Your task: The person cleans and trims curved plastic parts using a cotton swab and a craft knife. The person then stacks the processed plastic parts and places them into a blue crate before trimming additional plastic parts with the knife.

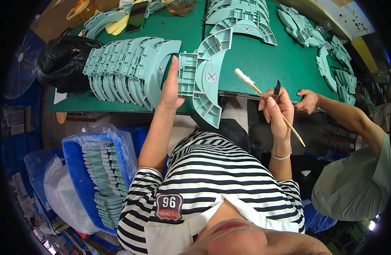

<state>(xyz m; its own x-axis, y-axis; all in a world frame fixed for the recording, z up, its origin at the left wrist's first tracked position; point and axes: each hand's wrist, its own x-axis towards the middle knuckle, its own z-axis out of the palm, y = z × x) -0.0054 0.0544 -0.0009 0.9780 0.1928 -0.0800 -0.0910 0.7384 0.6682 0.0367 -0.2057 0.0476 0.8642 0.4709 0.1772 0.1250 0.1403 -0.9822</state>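
Note:
My left hand (172, 89) grips a pale green curved plastic part (212, 87) by its ribbed block, holding it upright at the table's near edge. A round marking with a cross sits on its flat face. To the right, my right hand (281, 109) is closed around a long wooden swab (245, 78) with a white fluffy tip. The tip points toward the plastic part but stays apart from it. The same fingers also hold a small craft knife (276, 88), its dark blade pointing up.
A row of like parts (119, 70) stands left on the green table (246, 63); more stand at the back (242, 17) and right (301, 27). A black bag (61, 63), a phone (137, 17) and a blue crate (83, 178) lie left. A co-worker's hand (308, 101) rests at the right edge.

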